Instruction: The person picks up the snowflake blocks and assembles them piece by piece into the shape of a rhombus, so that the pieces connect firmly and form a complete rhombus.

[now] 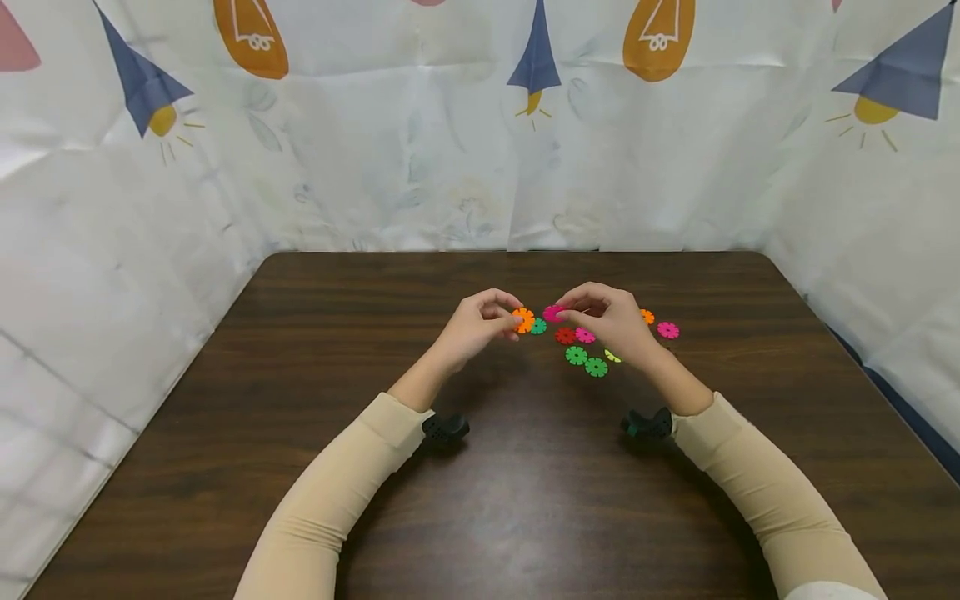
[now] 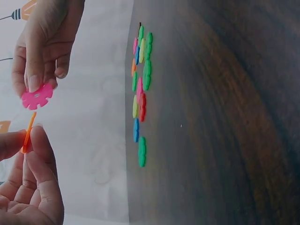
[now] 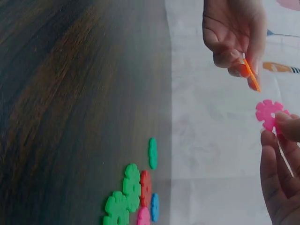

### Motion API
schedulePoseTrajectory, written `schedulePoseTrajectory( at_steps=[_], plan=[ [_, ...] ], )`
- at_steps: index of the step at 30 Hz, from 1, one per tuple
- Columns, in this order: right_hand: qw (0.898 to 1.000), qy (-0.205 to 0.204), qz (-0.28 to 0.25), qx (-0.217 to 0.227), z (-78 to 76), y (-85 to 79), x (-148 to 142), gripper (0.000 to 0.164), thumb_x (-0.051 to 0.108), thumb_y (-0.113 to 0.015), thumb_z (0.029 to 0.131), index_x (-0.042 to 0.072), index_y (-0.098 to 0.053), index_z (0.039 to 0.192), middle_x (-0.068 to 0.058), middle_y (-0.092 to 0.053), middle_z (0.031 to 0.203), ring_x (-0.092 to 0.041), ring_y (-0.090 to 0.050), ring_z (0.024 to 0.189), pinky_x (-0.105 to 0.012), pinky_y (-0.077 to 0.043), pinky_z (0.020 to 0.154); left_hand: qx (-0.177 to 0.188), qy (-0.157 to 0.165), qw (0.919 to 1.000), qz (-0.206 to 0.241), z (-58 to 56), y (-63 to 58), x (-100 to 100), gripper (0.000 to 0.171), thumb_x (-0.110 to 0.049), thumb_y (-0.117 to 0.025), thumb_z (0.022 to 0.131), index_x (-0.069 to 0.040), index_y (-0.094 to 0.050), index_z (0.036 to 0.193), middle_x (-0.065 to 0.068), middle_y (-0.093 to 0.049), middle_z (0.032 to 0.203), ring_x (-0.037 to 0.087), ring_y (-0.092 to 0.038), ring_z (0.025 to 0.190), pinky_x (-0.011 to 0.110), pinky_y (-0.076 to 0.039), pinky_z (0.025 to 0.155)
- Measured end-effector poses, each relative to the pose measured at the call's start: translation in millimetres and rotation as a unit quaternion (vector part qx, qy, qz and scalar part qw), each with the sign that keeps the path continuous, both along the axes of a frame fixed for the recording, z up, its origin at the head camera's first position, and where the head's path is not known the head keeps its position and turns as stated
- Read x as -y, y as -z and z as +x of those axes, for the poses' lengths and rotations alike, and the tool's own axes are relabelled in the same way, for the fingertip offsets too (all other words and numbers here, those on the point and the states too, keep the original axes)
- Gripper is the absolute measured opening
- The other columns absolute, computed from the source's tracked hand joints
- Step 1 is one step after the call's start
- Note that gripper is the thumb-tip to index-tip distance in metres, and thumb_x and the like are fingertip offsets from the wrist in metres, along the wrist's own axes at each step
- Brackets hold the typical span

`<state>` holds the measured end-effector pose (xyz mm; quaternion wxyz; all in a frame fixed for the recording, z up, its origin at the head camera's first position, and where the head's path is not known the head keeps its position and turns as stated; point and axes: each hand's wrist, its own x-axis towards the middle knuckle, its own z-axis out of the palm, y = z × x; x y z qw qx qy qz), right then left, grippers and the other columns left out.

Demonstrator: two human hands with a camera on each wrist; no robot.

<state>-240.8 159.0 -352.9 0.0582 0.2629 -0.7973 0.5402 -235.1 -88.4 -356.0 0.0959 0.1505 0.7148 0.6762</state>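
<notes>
My left hand [image 1: 480,321] pinches an orange notched disc [image 1: 523,320] between thumb and fingers; the left wrist view shows this orange disc [image 2: 29,132] edge-on. In my right hand [image 1: 611,321], thumb and fingertips hold a pink notched disc [image 1: 553,313], seen nearly flat-on in the right wrist view as a pink disc [image 3: 268,114] with slots round its rim. Both discs are raised over the table, close together with a small gap between them. Beneath and between the hands lie loose discs, among them a teal-green one [image 1: 538,326] and a red one [image 1: 565,336].
Two green discs [image 1: 587,361] lie nearest me on the dark wooden table [image 1: 315,367]. Another pink disc [image 1: 668,331] and an orange one [image 1: 647,317] are right of my right hand, which partly covers a yellow disc [image 1: 612,356]. A printed white curtain [image 1: 450,167] stands behind the table.
</notes>
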Motion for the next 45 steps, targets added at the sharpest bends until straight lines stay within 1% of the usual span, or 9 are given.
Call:
schedulePoseTrajectory(
  at_steps=[3,7,12,16,23,28,37,38,45],
  plan=[
    [1.0,-0.014,-0.023,0.0,0.9,1.9,3.0,0.014,-0.001,-0.075,0.092,-0.002,-0.073,0.106,-0.015,-0.073,0.103,-0.029,-0.071,0.083,-0.025,-0.056,0.071,0.015,0.003,0.9999,0.008,1.6,-0.3,0.5,0.021,0.002,-0.065,0.098,0.006,-0.062,0.118,0.009,-0.07,0.085,0.054,-0.062,0.09,0.062,-0.048,0.097],
    [0.998,-0.034,-0.055,-0.009,1.8,3.2,7.4,0.013,-0.004,-0.074,0.092,-0.003,-0.074,0.105,-0.015,-0.072,0.1,-0.021,-0.072,0.081,-0.027,-0.056,0.071,0.028,-0.002,0.9996,0.008,3.8,-1.4,0.9,0.021,-0.001,-0.066,0.098,0.004,-0.063,0.118,0.008,-0.07,0.087,0.035,-0.068,0.081,0.058,-0.051,0.095],
    [0.997,-0.038,-0.064,-0.024,2.7,3.7,10.3,0.011,-0.005,-0.073,0.092,-0.002,-0.074,0.103,-0.015,-0.072,0.099,-0.016,-0.071,0.078,-0.028,-0.057,0.07,0.041,0.002,0.9991,0.008,6.4,-2.7,-1.5,0.021,-0.002,-0.066,0.098,0.004,-0.063,0.118,0.006,-0.07,0.087,0.025,-0.069,0.075,0.045,-0.057,0.088],
    [0.996,-0.044,-0.066,-0.029,3.3,5.2,10.2,0.011,-0.007,-0.073,0.091,-0.004,-0.073,0.102,-0.016,-0.072,0.099,-0.016,-0.07,0.077,-0.026,-0.057,0.07,0.067,0.001,0.9975,0.019,7.4,-2.1,-1.1,0.02,-0.004,-0.066,0.099,0.002,-0.063,0.117,0.004,-0.07,0.086,0.016,-0.068,0.071,0.031,-0.057,0.079],
    [0.996,-0.042,-0.07,-0.046,4.8,7.2,12.3,0.011,-0.008,-0.073,0.091,-0.003,-0.074,0.101,-0.013,-0.072,0.097,-0.016,-0.067,0.071,-0.024,-0.054,0.064,0.126,-0.006,0.9899,0.064,4.5,1.3,2.1,0.017,-0.007,-0.065,0.1,-0.003,-0.064,0.116,0.005,-0.066,0.086,0.018,-0.067,0.073,0.022,-0.055,0.072],
    [0.995,-0.042,-0.076,-0.044,5.9,8.0,15.8,0.011,-0.007,-0.073,0.091,-0.003,-0.074,0.101,-0.012,-0.071,0.098,-0.016,-0.066,0.069,-0.025,-0.055,0.063,0.138,-0.004,0.9884,0.063,4.7,0.0,4.0,0.016,-0.007,-0.065,0.1,-0.004,-0.064,0.116,0.005,-0.066,0.088,0.015,-0.067,0.07,0.021,-0.054,0.07],
    [0.989,-0.08,-0.099,-0.074,4.4,15.1,17.8,0.02,-0.018,-0.067,0.089,-0.011,-0.075,0.106,-0.019,-0.069,0.098,-0.019,-0.069,0.075,-0.033,-0.059,0.067,0.16,-0.002,0.9844,0.073,6.0,-0.3,4.7,0.014,-0.005,-0.063,0.101,-0.004,-0.064,0.115,0.006,-0.065,0.087,0.013,-0.067,0.068,0.017,-0.053,0.065],
    [0.989,-0.08,-0.103,-0.074,4.6,15.8,17.8,0.02,-0.019,-0.066,0.089,-0.012,-0.074,0.106,-0.02,-0.068,0.097,-0.015,-0.069,0.075,-0.032,-0.06,0.067,0.161,-0.001,0.9842,0.074,6.0,-0.3,4.7,0.014,-0.005,-0.063,0.101,-0.004,-0.064,0.115,0.006,-0.065,0.087,0.013,-0.067,0.068,0.017,-0.053,0.066],
    [0.987,-0.064,-0.116,-0.093,8.0,18.7,21.7,0.023,-0.024,-0.065,0.087,-0.014,-0.074,0.105,-0.018,-0.062,0.087,-0.012,-0.07,0.073,-0.028,-0.06,0.07,0.17,0.001,0.9815,0.088,7.1,-3.1,4.3,0.013,-0.004,-0.062,0.101,-0.004,-0.064,0.114,0.005,-0.067,0.09,0.014,-0.069,0.072,0.018,-0.055,0.069]
  ],
)
